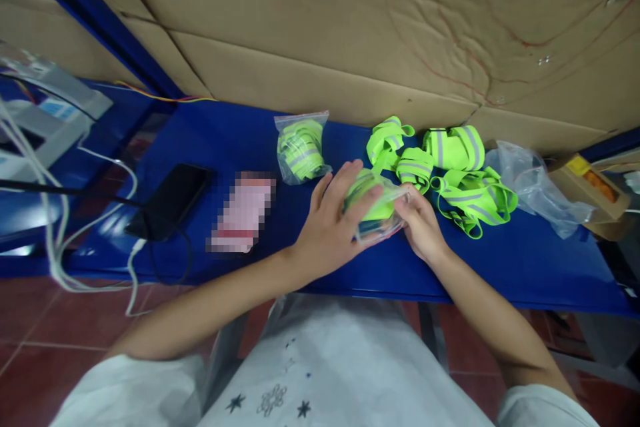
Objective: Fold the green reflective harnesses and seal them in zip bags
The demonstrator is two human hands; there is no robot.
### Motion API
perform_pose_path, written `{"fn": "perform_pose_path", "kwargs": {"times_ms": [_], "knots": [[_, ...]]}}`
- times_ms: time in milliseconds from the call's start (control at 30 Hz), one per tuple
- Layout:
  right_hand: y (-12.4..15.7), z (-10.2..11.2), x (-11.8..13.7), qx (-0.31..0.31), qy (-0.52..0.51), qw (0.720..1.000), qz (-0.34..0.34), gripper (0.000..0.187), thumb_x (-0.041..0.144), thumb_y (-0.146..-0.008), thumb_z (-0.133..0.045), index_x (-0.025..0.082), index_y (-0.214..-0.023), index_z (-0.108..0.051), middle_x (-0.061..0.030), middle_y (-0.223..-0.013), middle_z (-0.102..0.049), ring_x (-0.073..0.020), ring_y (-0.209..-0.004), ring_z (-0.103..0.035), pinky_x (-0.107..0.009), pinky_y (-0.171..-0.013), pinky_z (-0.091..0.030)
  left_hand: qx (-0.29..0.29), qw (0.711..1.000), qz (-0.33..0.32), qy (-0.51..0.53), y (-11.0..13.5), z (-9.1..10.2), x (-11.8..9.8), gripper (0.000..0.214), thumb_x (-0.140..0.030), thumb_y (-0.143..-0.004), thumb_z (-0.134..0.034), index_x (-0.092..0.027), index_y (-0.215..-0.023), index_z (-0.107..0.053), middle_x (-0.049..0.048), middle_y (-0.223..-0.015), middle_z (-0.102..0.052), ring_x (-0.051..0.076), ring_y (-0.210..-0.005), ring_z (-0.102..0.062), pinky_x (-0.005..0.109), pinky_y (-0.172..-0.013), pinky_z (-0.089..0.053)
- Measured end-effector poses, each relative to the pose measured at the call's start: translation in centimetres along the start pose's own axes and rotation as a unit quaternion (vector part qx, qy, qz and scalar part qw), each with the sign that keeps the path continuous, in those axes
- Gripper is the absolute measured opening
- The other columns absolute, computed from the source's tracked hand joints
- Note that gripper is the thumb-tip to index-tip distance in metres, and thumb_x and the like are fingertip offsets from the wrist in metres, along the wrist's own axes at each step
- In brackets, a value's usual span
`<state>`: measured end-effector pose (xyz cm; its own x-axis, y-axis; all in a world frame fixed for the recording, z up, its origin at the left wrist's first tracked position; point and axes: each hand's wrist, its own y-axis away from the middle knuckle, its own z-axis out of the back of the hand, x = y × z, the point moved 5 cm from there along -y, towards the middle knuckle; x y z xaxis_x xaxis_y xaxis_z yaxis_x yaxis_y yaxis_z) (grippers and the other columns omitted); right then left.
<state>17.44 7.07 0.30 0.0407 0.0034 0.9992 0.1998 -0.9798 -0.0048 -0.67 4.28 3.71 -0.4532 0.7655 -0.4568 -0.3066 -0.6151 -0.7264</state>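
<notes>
A clear zip bag [383,230] with a rolled neon-yellow reflective strap inside is held between my hands above the blue table. My left hand [333,227] lies over the bag's left side, its fingers curved around it and slightly spread. At the right edge of the bag, my right hand [423,223] pinches the plastic between thumb and fingers. Just behind them are loose reflective straps: a small roll [415,168], a folded bundle [390,140], a larger roll [455,147] and a loose tangle [475,197]. Another bagged strap [303,150] sits behind my left hand.
On the left of the blue table [540,267] lie a black phone [173,200], a pixelated pink item [243,212] and white cables [55,233]. Crumpled clear plastic [537,183] and a small cardboard box [593,193] lie on the right. A cardboard-covered panel [300,33] rises behind.
</notes>
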Motion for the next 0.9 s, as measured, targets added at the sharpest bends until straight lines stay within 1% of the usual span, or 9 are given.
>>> {"fn": "perform_pose_path", "kwargs": {"times_ms": [100, 233, 333, 400, 467, 533, 667, 800, 900], "knots": [[0.9, -0.3, 2.2, 0.104, 0.084, 0.981, 0.14, 0.041, 0.055, -0.09, -0.073, 0.026, -0.113, -0.057, -0.001, -0.091, -0.063, -0.0161, -0.075, -0.064, -0.03, -0.066, -0.056, 0.037, 0.96, 0.146, 0.236, -1.0, 0.3, 2.3, 0.091, -0.037, -0.087, -0.081, -0.029, -0.157, -0.024, 0.0156, -0.148, -0.057, 0.028, -0.135, -0.06, 0.044, -0.113, -0.048], [1.1, 1.4, 5.1, 0.007, 0.216, 0.931, 0.294, 0.059, 0.044, -0.084, -0.083, 0.027, -0.134, -0.056, -0.0101, -0.123, -0.056, -0.0218, -0.099, -0.062, -0.038, -0.084, -0.055, 0.115, 0.853, 0.255, 0.44, -2.1, 0.5, 2.5, 0.063, -0.036, -0.082, -0.085, -0.022, -0.134, -0.052, 0.0098, -0.128, -0.067, 0.023, -0.12, -0.065, 0.035, -0.102, -0.051], [0.4, 1.2, 4.8, 0.047, 0.241, 0.935, 0.255, 0.033, 0.036, -0.09, -0.077, 0.026, -0.118, -0.064, -0.0078, -0.111, -0.063, -0.0209, -0.097, -0.063, -0.036, -0.085, -0.054, 0.208, 0.785, 0.325, 0.485, -1.7, -1.0, 2.4, 0.051, -0.042, -0.079, -0.086, -0.018, -0.118, -0.066, 0.0074, -0.112, -0.071, 0.022, -0.105, -0.067, 0.031, -0.089, -0.051], [-0.3, 1.1, 3.6, 0.052, 0.199, 0.959, 0.194, 0.015, 0.032, -0.093, -0.074, 0.024, -0.102, -0.065, -0.0029, -0.093, -0.065, -0.0163, -0.084, -0.063, -0.03, -0.075, -0.052, 0.197, 0.754, 0.384, 0.494, -0.8, -2.1, 3.0, 0.053, -0.05, -0.076, -0.087, -0.017, -0.114, -0.07, 0.0061, -0.104, -0.073, 0.021, -0.096, -0.067, 0.029, -0.082, -0.05], [-0.8, 1.2, 2.3, 0.024, 0.125, 0.983, 0.134, 0.015, 0.033, -0.092, -0.075, 0.023, -0.097, -0.064, 0.0, -0.085, -0.064, -0.013, -0.074, -0.06, -0.026, -0.067, -0.048, 0.158, 0.731, 0.429, 0.507, 0.1, -3.0, 3.7, 0.054, -0.057, -0.08, -0.081, -0.017, -0.115, -0.074, 0.0074, -0.107, -0.075, 0.022, -0.101, -0.068, 0.03, -0.087, -0.049], [-1.1, 1.4, 1.1, 0.008, 0.064, 0.995, 0.075, 0.022, 0.036, -0.089, -0.079, 0.024, -0.1, -0.066, 0.001, -0.084, -0.065, -0.0118, -0.073, -0.059, -0.024, -0.066, -0.047, 0.128, 0.723, 0.452, 0.507, 0.7, -3.5, 4.4, 0.052, -0.06, -0.085, -0.075, -0.017, -0.115, -0.077, 0.009, -0.116, -0.077, 0.023, -0.11, -0.068, 0.031, -0.096, -0.048], [-1.4, 2.2, -0.2, 0.004, 0.011, 1.0, -0.014, 0.028, 0.047, -0.09, -0.077, 0.024, -0.104, -0.071, 0.0014, -0.078, -0.066, -0.0119, -0.068, -0.059, -0.025, -0.066, -0.047, 0.127, 0.747, 0.461, 0.462, 1.1, -3.3, 5.1, 0.051, -0.061, -0.088, -0.072, -0.018, -0.112, -0.08, 0.008, -0.118, -0.078, 0.023, -0.112, -0.069, 0.031, -0.1, -0.048], [-1.4, 3.0, 0.3, 0.001, 0.08, 0.997, -0.006, 0.028, 0.047, -0.089, -0.077, 0.021, -0.084, -0.073, 0.0012, -0.068, -0.066, -0.0112, -0.063, -0.057, -0.024, -0.062, -0.045, 0.151, 0.747, 0.456, 0.46, 0.7, -2.8, 5.4, 0.055, -0.063, -0.087, -0.072, -0.018, -0.118, -0.079, 0.0077, -0.12, -0.078, 0.025, -0.114, -0.07, 0.033, -0.101, -0.049], [-1.3, 3.3, 1.0, -0.025, 0.117, 0.992, 0.026, 0.025, 0.043, -0.084, -0.082, 0.02, -0.079, -0.072, 0.001, -0.07, -0.069, -0.0105, -0.063, -0.058, -0.023, -0.061, -0.044, 0.183, 0.706, 0.454, 0.512, 0.6, -3.1, 5.7, 0.057, -0.062, -0.089, -0.071, -0.018, -0.124, -0.076, 0.0092, -0.13, -0.075, 0.027, -0.127, -0.066, 0.036, -0.113, -0.045]]}}
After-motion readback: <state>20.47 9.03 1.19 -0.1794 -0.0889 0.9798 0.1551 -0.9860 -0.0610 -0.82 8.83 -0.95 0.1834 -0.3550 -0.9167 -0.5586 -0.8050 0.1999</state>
